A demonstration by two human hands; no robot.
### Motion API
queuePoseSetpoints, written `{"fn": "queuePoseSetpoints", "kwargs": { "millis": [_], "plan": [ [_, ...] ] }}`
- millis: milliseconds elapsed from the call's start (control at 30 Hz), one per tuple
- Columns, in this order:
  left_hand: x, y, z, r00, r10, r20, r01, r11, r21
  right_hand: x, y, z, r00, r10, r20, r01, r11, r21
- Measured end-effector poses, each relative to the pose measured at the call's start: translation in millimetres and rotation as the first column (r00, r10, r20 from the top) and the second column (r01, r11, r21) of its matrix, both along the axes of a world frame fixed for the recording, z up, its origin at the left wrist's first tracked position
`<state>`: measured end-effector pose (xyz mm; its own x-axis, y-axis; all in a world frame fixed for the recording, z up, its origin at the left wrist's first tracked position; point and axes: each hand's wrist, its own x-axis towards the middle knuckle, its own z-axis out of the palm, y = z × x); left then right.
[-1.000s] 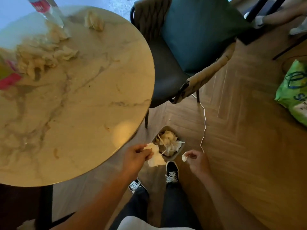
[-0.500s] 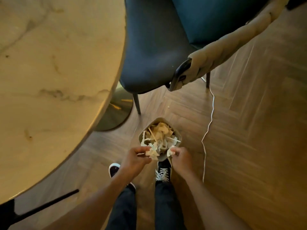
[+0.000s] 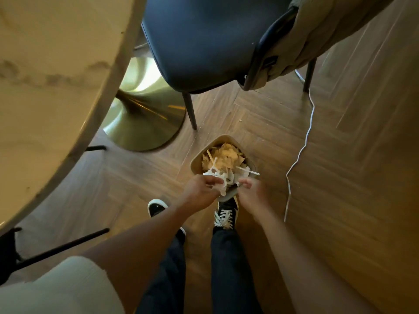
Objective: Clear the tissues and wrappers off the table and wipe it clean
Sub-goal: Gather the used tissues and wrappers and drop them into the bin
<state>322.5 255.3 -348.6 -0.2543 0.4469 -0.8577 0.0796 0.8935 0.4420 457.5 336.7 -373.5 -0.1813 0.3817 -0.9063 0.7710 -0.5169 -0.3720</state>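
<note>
A small beige waste bin stands on the wooden floor just ahead of my feet, heaped with crumpled tissues and thin sticks. My left hand hangs over the bin's near rim and pinches a crumpled white tissue. My right hand is beside it at the rim, fingers curled, with what looks like a small white tissue scrap at its fingertips. The round marble table fills the upper left; only its bare near edge shows.
The table's gold pedestal base sits left of the bin. A dark chair with slim legs stands behind the bin. A white cable trails over the floor at the right. Black chair legs cross the lower left.
I have bent from the table down to the bin. Both hands dropped from beside the table edge to the bin's near rim, still carrying the tissues.
</note>
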Motion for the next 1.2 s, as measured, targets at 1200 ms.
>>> {"fn": "queuePoseSetpoints", "kwargs": {
  "millis": [1200],
  "plan": [
    [-107,-216,282,0.939,0.33,-0.098,-0.257,0.861,0.438,-157,-115,327,0.894,0.335,-0.298,-0.215,0.903,0.371]
  ]
}}
